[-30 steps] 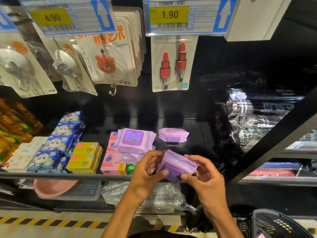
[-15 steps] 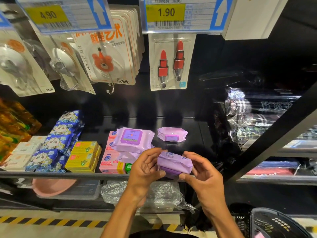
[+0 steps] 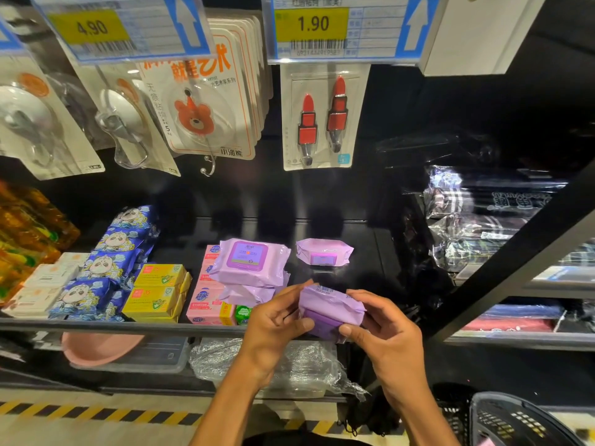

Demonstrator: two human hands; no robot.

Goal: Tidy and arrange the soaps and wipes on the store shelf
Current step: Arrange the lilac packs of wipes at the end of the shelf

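Note:
A small purple wipes pack is held in front of the shelf edge, gripped at its left end by my left hand and at its right end by my right hand. On the black shelf behind it lie two stacked purple wipes packs resting partly on pink soap boxes. Another small purple wipes pack lies alone further back. Yellow soap boxes, blue panda packs and white soap boxes fill the shelf's left side.
Hook packs and a red lipstick-shaped hook card hang above under price tags. Black plastic-wrapped goods sit on the right. A pink basin and clear wrapped items are below. A dark basket stands at bottom right.
Both hands turned the small purple pack from a tilted pose to nearly level and lifted it slightly toward the shelf. Nothing on the shelf moved.

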